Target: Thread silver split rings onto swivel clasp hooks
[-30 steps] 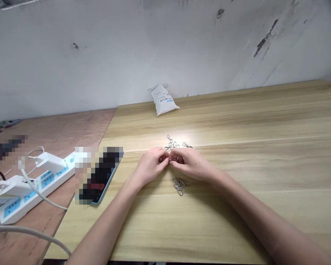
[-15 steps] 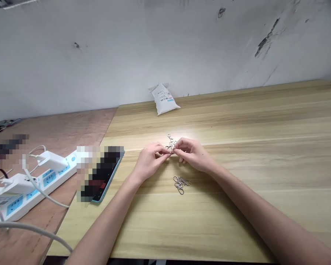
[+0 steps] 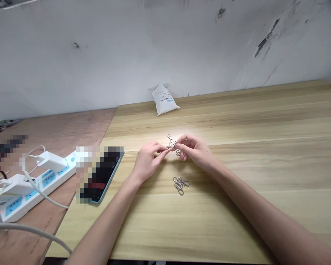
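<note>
My left hand (image 3: 149, 161) is closed in a pinch, thumb and forefinger on a small silver metal piece between the hands. My right hand (image 3: 193, 150) also pinches, its fingertips on a silver snap hook (image 3: 175, 145). The two sets of fingertips are close together just above the wooden table (image 3: 237, 169). Behind the fingers lie more snap hooks (image 3: 170, 138), partly covered by the hands. Nearer to me sits a small pile of silver snap hooks (image 3: 179, 183) with swivel ends. What exactly the left fingertips grip is too small to tell.
A white plastic parcel (image 3: 164, 100) with a label lies at the back by the wall. At left, a phone (image 3: 110, 176), partly blurred out, rests near the table's edge. Beyond it stands a white power strip (image 3: 41, 184) with plugged chargers and cables.
My right hand has lifted slightly and drawn a little away from the left fingertips, showing more of the silver metal between them. The pile nearer to me has not moved.
</note>
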### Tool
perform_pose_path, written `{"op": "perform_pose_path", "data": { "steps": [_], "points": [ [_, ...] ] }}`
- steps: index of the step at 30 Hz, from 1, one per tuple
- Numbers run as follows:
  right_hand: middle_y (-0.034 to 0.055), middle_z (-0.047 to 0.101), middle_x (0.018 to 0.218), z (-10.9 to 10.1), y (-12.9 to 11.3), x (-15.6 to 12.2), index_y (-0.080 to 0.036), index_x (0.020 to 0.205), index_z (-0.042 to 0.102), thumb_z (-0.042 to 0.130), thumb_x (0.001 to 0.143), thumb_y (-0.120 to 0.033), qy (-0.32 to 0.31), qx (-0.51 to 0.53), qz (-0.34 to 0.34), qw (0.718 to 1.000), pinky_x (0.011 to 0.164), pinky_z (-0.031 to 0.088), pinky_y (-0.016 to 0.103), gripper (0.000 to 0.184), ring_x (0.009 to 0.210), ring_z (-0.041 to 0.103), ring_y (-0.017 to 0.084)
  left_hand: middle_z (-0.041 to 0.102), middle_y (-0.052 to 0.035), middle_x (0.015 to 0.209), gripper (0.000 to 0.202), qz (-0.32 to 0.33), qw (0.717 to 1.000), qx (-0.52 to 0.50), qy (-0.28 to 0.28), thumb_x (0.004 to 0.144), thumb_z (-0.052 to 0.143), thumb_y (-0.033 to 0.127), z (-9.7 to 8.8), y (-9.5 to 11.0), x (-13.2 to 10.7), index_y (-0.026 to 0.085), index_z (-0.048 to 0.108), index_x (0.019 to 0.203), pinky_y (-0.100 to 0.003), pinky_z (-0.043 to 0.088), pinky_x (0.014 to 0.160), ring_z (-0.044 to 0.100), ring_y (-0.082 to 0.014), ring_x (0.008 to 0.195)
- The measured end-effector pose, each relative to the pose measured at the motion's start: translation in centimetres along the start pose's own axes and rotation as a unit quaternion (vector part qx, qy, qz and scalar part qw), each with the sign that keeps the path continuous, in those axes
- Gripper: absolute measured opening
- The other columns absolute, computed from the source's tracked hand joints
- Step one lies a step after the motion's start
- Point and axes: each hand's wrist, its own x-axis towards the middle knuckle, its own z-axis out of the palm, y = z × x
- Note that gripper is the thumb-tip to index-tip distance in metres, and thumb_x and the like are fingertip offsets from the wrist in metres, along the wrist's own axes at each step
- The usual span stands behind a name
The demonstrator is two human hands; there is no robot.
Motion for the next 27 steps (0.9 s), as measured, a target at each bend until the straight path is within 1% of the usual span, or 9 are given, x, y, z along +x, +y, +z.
{"op": "perform_pose_path", "data": {
  "steps": [3, 6, 10, 13, 16, 19, 24, 27],
  "points": [
    [0.003, 0.067, 0.076, 0.07, 0.02, 0.07, -0.017, 0.086, 0.061, 0.07, 0.078, -0.047, 0.011, 0.001, -0.005, 1.0, 0.048, 0.049, 0.024, 0.032, 0.054, 0.056, 0.009, 0.068, -0.0035, 0.084, 0.014, 0.006, 1.0, 0.004, 0.002, 0.091, 0.06, 0.026, -0.08, 0.11, 0.04, 0.021, 0.072, 0.087, -0.027, 0.046, 0.07, 0.061, -0.0175, 0.082],
    [0.0032, 0.067, 0.079, 0.14, 0.12, 0.06, -0.018, 0.086, 0.062, 0.071, 0.078, -0.046, 0.014, 0.009, -0.017, 1.0, 0.051, 0.051, 0.025, 0.03, 0.055, 0.056, 0.009, 0.069, -0.0026, 0.084, 0.011, 0.019, 1.0, 0.01, 0.009, 0.089, 0.062, 0.026, -0.16, 0.15, 0.07, 0.021, 0.071, 0.086, -0.029, 0.045, 0.073, 0.061, -0.0175, 0.082],
    [0.0004, 0.063, 0.073, 0.22, 0.23, -0.05, -0.018, 0.085, 0.062, 0.071, 0.079, -0.044, 0.001, 0.007, -0.035, 0.999, 0.052, 0.051, 0.026, 0.028, 0.054, 0.055, 0.01, 0.07, -0.0009, 0.083, 0.01, 0.03, 0.999, 0.024, 0.017, 0.087, 0.066, 0.026, -0.2, 0.11, 0.07, 0.021, 0.07, 0.079, -0.031, 0.043, 0.078, 0.062, -0.0177, 0.083],
    [0.0011, 0.063, 0.075, 0.31, 0.21, -0.1, -0.018, 0.085, 0.062, 0.07, 0.08, -0.044, 0.001, -0.003, -0.045, 0.999, 0.052, 0.05, 0.026, 0.027, 0.055, 0.056, 0.01, 0.071, 0.0002, 0.083, 0.011, 0.032, 0.999, 0.032, 0.015, 0.087, 0.066, 0.027, -0.18, 0.09, 0.06, 0.022, 0.069, 0.078, -0.031, 0.041, 0.079, 0.061, -0.0174, 0.083],
    [0.0017, 0.065, 0.079, 0.39, 0.22, -0.12, -0.018, 0.085, 0.062, 0.069, 0.081, -0.044, -0.002, -0.015, -0.046, 0.999, 0.053, 0.05, 0.027, 0.027, 0.056, 0.056, 0.01, 0.072, 0.0007, 0.084, 0.012, 0.031, 0.999, 0.043, 0.01, 0.088, 0.065, 0.029, -0.18, 0.16, 0.07, 0.022, 0.069, 0.078, -0.033, 0.038, 0.081, 0.061, -0.0174, 0.083],
    [0.0003, 0.063, 0.075, 0.4, 0.31, -0.14, -0.019, 0.086, 0.063, 0.069, 0.081, -0.043, -0.009, -0.026, -0.045, 0.999, 0.053, 0.05, 0.026, 0.025, 0.056, 0.056, 0.01, 0.072, 0.0014, 0.085, 0.013, 0.03, 0.998, 0.052, 0.01, 0.088, 0.065, 0.029, -0.2, 0.26, 0.09, 0.022, 0.069, 0.078, -0.033, 0.036, 0.082, 0.062, -0.0172, 0.084],
    [0.0007, 0.063, 0.078, 0.21, 0.35, -0.15, -0.019, 0.087, 0.063, 0.067, 0.083, -0.041, -0.008, -0.023, -0.051, 0.998, 0.053, 0.049, 0.025, 0.023, 0.056, 0.056, 0.01, 0.073, 0.0026, 0.085, 0.012, 0.033, 0.998, 0.058, 0.013, 0.088, 0.066, 0.028, -0.24, 0.28, 0.08, 0.022, 0.069, 0.078, -0.033, 0.034, 0.083, 0.062, -0.0163, 0.084],
    [0.0003, 0.062, 0.075, 0.11, 0.36, -0.09, -0.018, 0.086, 0.063, 0.068, 0.083, -0.042, -0.018, -0.025, -0.049, 0.998, 0.053, 0.049, 0.025, 0.024, 0.055, 0.056, 0.01, 0.073, 0.0022, 0.085, 0.013, 0.037, 0.998, 0.055, 0.005, 0.089, 0.065, 0.029, -0.25, 0.25, 0.04, 0.022, 0.069, 0.078, -0.034, 0.034, 0.084, 0.062, -0.0164, 0.084]
  ]
}}
